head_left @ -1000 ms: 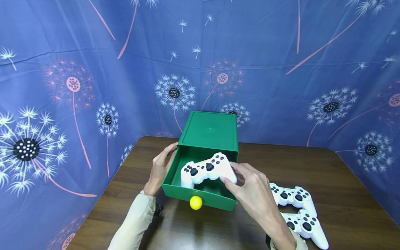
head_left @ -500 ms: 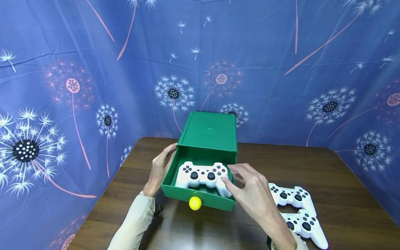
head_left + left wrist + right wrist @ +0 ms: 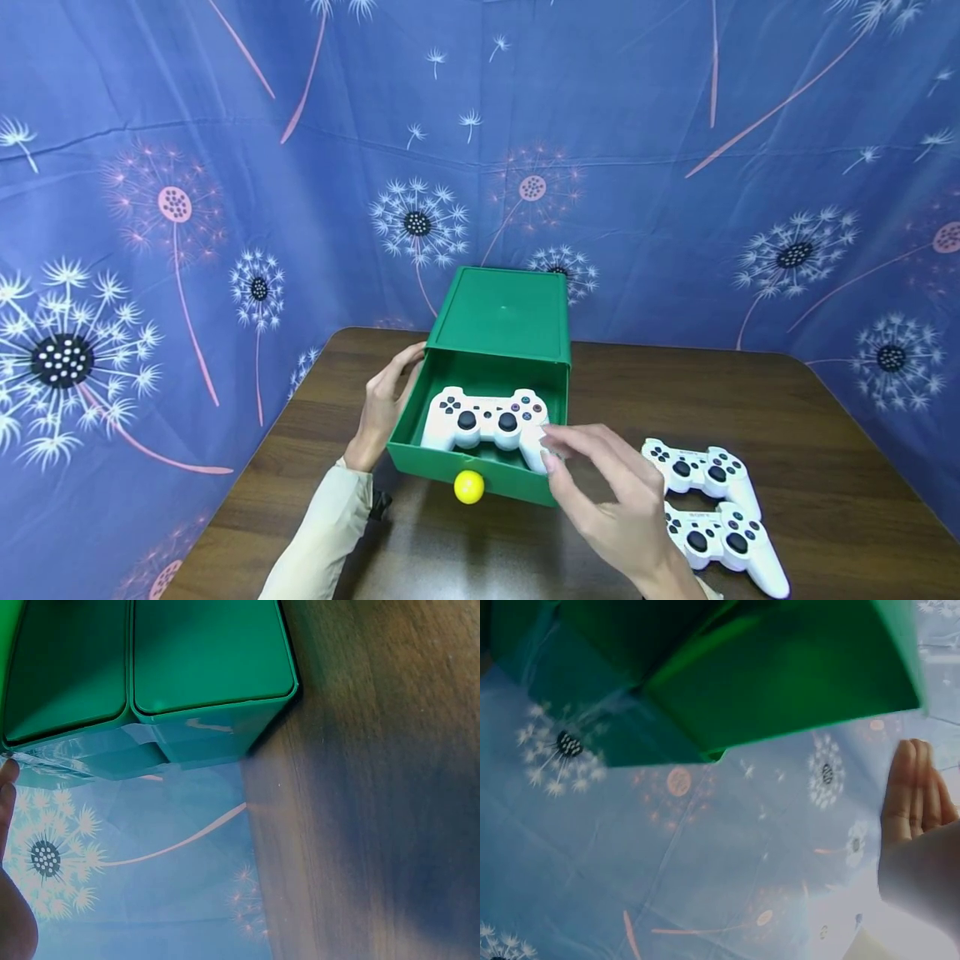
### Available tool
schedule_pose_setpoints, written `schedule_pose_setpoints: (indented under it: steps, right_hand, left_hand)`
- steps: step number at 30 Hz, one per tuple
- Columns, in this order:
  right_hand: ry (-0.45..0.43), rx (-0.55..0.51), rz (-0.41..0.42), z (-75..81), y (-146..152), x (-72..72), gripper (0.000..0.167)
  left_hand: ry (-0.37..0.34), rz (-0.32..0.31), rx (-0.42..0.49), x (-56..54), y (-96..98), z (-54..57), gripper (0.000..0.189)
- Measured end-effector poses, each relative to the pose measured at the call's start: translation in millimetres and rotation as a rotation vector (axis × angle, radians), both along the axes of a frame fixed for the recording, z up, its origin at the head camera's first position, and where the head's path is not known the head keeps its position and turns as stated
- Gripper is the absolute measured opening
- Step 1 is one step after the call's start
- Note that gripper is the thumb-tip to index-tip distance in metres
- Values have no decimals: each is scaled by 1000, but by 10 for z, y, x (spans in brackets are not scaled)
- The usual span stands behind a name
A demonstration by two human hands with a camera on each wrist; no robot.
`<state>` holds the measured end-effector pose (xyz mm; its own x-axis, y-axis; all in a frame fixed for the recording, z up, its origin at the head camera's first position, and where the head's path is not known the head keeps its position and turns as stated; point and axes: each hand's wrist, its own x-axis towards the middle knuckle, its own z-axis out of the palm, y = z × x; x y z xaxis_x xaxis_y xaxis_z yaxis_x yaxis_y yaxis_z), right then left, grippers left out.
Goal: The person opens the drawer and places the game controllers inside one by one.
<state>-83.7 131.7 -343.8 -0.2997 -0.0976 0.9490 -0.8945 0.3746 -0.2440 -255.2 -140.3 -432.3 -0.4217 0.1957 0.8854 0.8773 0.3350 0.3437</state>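
Note:
A white game controller (image 3: pixel 487 422) lies face up inside the pulled-out green drawer (image 3: pixel 427 461), which has a round yellow knob (image 3: pixel 468 487) on its front. Its right grip is partly overlapped by the fingertips of my right hand (image 3: pixel 618 504). That hand hovers at the drawer's right front corner, thumb and fingers apart, with nothing between them. My left hand (image 3: pixel 384 408) rests against the left side of the drawer and the green cabinet (image 3: pixel 502 317), fingers extended. In the left wrist view a fingertip touches the edge of the green cabinet wall (image 3: pixel 214 656).
Two more white game controllers, an upper one (image 3: pixel 697 471) and a lower one (image 3: pixel 723 537), lie on the wooden table (image 3: pixel 840 467) to the right. A blue cloth (image 3: pixel 637 167) with dandelion prints hangs behind the table and along its sides.
The controller went from tilted in my right hand to lying flat in the drawer. My right hand let go of it and drew back toward the front right. The left hand stayed put.

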Motion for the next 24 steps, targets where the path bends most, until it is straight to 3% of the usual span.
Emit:
schedule_pose_setpoints:
  steps: [3,6,11,17,24]
  right_hand:
    - [99,-2,103,20,-88,46,25]
    - [106,9,172,-8,-191,113,22]
    - [14,83,234,-262,-325,142,19]
    - [-157,155,230,-604,-388,107,23]
    - [-210,150,190,-764,-467,43,32]
  left_hand:
    - [8,10,0,-5,5,5,46]
    - [16,21,-4,-3,12,16,52]
    - [13,28,-11,-5,8,8,50]
    - [8,23,-14,-5,-5,11,36]
    - [7,22,-11,-8,6,14,38]
